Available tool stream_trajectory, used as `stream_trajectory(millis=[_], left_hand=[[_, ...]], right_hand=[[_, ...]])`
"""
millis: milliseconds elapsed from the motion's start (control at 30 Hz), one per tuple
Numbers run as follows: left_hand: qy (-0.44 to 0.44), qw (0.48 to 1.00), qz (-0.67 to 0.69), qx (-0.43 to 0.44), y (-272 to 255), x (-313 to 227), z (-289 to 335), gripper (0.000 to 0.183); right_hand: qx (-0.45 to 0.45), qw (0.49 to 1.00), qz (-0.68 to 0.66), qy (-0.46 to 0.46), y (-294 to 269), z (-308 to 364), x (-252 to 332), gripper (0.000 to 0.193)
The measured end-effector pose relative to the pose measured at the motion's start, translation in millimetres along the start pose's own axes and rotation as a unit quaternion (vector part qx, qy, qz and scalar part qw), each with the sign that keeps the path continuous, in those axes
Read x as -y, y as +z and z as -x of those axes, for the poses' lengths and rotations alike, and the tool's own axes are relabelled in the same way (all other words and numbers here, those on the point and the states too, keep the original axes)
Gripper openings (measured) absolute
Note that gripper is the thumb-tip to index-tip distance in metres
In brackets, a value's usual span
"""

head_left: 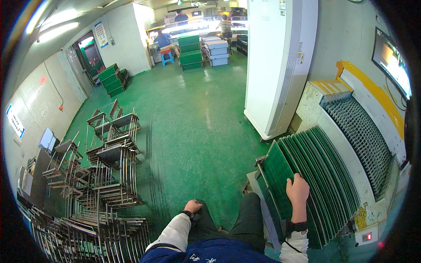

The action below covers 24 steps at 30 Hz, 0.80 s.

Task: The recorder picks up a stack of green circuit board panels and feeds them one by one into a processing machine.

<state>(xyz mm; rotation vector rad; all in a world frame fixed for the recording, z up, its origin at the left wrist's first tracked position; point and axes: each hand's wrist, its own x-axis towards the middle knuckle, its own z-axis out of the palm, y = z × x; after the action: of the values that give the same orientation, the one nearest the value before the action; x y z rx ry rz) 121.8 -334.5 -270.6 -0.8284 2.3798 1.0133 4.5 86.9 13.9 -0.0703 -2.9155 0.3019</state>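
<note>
A row of thin green boards (324, 175) stands on edge at my right, packed side by side in a curve. My right hand (298, 190) is at the near-left end of this row, its curled fingers on the edge of a green board (278, 168). The fingertips are partly hidden, and a dark band circles the wrist. On my left thigh lies my left hand (193, 206), its fingers folded in and nothing visible in them.
Beyond the boards stands a machine (359, 136) with a grey mesh bed and yellow trim. A tall white cabinet (274, 65) rises ahead. Metal racks (114, 153) crowd the left floor. Green crates (190, 55) and people at a lit bench (197, 28) are far off.
</note>
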Motion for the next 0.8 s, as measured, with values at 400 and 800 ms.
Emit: stream_trajectory(millis=[400,800], left_hand=[[-0.003,1.0,-0.002,0.001,-3.4,-6.2,6.7,0.039],[0.004,1.0,-0.008,-0.018,-2.0,-6.2,7.0,0.038]], right_hand=[[0.009,1.0,0.005,0.006,-2.7,0.3,1.9,0.025],[0.001,1.0,0.002,-0.003,0.2,0.5,-0.8,0.025]])
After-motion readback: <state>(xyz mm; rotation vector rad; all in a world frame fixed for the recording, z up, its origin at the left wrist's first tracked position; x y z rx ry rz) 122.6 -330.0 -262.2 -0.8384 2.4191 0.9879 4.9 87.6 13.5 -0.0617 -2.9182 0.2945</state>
